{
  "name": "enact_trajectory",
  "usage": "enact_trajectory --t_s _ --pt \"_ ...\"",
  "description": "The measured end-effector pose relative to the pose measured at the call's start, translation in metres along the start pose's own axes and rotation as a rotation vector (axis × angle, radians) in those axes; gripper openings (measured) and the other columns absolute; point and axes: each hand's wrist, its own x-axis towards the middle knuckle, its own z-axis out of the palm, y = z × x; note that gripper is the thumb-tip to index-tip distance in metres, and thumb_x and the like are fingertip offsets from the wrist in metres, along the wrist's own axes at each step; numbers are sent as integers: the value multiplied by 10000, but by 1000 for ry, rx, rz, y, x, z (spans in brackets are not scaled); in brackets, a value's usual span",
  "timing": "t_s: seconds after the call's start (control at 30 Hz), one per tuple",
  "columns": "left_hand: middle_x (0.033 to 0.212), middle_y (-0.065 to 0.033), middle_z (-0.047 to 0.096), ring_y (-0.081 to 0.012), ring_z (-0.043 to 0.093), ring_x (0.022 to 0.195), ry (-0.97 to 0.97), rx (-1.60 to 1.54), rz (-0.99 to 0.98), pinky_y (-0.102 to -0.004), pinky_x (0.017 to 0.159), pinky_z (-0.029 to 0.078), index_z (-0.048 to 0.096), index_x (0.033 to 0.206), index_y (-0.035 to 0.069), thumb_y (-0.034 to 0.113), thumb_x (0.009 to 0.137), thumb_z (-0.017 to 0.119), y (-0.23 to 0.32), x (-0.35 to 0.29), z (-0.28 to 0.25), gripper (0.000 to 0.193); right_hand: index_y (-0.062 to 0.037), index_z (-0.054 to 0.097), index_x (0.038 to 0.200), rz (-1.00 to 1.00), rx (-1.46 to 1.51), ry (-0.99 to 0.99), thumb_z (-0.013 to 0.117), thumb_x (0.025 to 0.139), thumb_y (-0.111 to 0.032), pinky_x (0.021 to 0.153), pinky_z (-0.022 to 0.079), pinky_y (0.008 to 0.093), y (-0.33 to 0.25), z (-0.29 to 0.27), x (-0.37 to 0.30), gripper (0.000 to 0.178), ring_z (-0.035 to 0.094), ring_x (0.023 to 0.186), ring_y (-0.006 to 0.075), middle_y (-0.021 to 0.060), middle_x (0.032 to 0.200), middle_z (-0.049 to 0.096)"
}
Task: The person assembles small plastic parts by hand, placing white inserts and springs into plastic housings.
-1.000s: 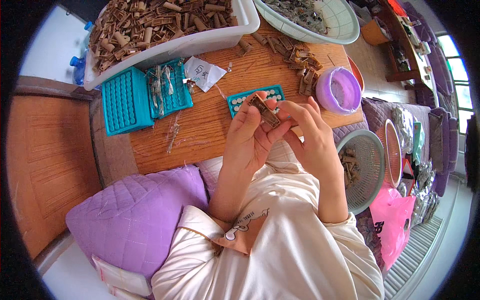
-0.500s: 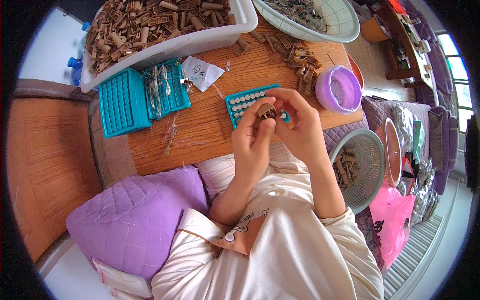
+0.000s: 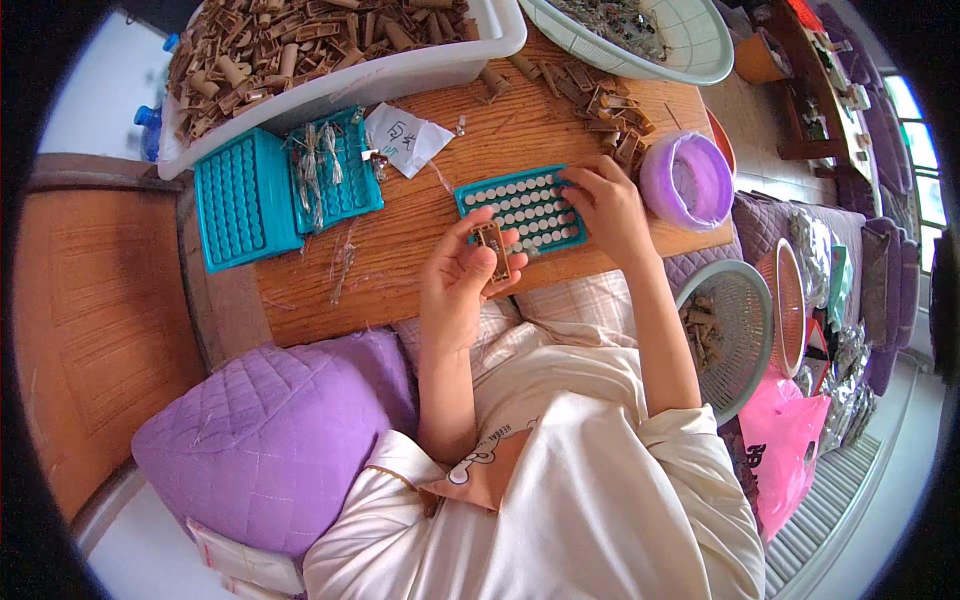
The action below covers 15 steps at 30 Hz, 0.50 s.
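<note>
My left hand point(image 3: 452, 290) grips a small brown plastic casing point(image 3: 491, 250) between thumb and fingers, its hollow side facing up; small parts inside it are too fine to tell. In front of me lies a teal tray point(image 3: 583, 236) with rows of round white button-like pieces point(image 3: 528, 216). Over the tray's right end is my right hand point(image 3: 612, 208), fingers bent and closed together at the upper right corner. Whatever its fingertips pinch, if anything, is hidden.
A white tub point(image 3: 500, 45) heaped with brown casings stands at the back left, beside teal trays point(image 3: 240, 200), one holding wire bundles point(image 3: 318, 165). Loose casings point(image 3: 610, 110), a purple bowl point(image 3: 655, 185) and a pale green basket point(image 3: 700, 68) are rightward. A grey basket point(image 3: 755, 345) stands lower right.
My hands were together around the casing and have parted. The left keeps the casing, lower and further left; the right has moved to the tray's right end, uncovering its white pieces.
</note>
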Motion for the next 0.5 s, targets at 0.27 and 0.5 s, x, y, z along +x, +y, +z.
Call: enact_trajectory --t_s 0.27,0.5 --pt "936 -131 563 -188 598 733 -77 -73 -134 -256 626 515 422 1141 32 157 772 579 -6 5 -2 419 -24 572 743 161 162 75 590 672 -37 641 442 318 -18 1 0 75 539 760 252 101 828 531" --pt "906 -84 565 -150 582 748 -66 10 -96 -269 643 517 442 1111 11 162 784 553 -10 3 7 377 -36 594 775 -122 323 99 599 651 15 652 447 300 -78 0 -24 134 546 746 238 90 827 550"
